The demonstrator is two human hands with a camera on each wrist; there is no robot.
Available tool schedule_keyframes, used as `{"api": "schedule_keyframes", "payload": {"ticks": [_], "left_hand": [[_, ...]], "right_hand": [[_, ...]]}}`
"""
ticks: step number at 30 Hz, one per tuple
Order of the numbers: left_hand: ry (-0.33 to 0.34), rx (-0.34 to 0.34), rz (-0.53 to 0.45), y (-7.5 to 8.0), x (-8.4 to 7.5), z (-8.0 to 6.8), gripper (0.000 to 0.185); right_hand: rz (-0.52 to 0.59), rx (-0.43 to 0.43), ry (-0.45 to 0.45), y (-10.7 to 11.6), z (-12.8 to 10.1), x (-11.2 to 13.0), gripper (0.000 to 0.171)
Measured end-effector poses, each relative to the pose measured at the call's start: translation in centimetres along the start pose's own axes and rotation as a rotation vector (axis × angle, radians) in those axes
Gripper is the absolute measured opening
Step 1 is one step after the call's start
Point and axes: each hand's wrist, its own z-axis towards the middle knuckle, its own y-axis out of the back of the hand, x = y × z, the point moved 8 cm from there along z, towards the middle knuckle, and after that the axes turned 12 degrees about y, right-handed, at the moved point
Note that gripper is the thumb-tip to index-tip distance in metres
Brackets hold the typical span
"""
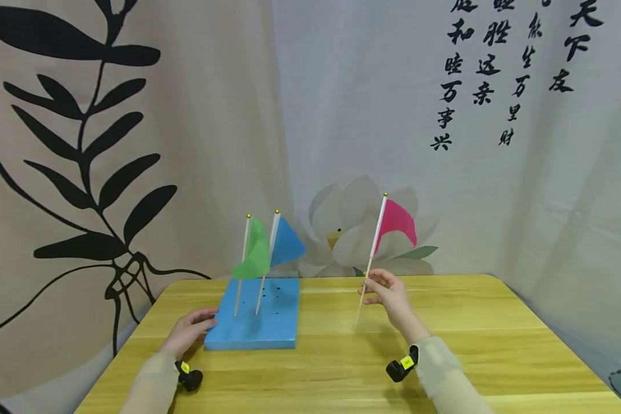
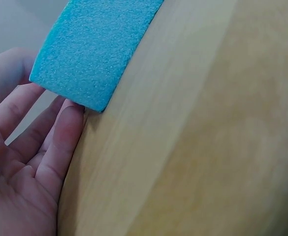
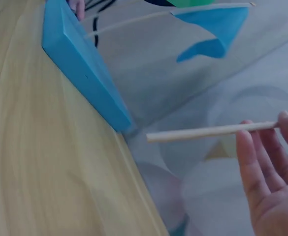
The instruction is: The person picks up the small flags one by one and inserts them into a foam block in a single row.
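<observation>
A blue foam block [image 1: 253, 336] with small holes in its top lies on the table. A small green flag [image 1: 253, 253] and a blue flag [image 1: 286, 244] stand in it on thin wooden sticks, leaning slightly. My left hand [image 1: 190, 330] touches the block's left side; the left wrist view shows its fingers [image 2: 70, 125] against the block's edge. To the right of the block, my right hand [image 1: 390, 296] pinches the stick of a pink flag [image 1: 395, 223] between thumb and fingers. The stick's bare lower end [image 3: 183, 134] hangs above the table, apart from the block.
The wooden table [image 1: 497, 345] reaches back to a hanging cloth [image 1: 352, 115] printed with dark leaves, a pale flower and black characters. Both wrists wear a small black camera, such as the right wrist camera [image 1: 401, 368].
</observation>
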Motion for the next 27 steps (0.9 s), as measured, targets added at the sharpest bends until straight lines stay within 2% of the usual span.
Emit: {"api": "schedule_keyframes", "payload": {"ticks": [5, 11, 15, 21, 27], "left_hand": [[-0.004, -0.003, -0.005, 0.1, -0.1, 0.0, 0.051], [-0.029, 0.013, 0.002, 0.0, -0.3, 0.3, 0.051], [-0.033, 0.017, 0.008, -0.1, -0.4, 0.6, 0.05], [-0.026, 0.02, -0.001, -0.2, -0.4, 0.2, 0.05], [-0.014, 0.005, -0.006, -0.1, 0.1, 0.2, 0.051]], "right_hand": [[0.055, -0.032, 0.004, -3.4, 0.9, -1.6, 0.008], [0.082, -0.005, 0.007, -7.1, 1.5, -2.6, 0.011], [0.104, -0.009, 0.019, -8.7, 2.0, -2.6, 0.013], [0.148, -0.052, 0.014, -10.7, 2.8, -3.0, 0.007], [0.186, -0.018, 0.011, -13.4, 3.4, -3.3, 0.014]]}}
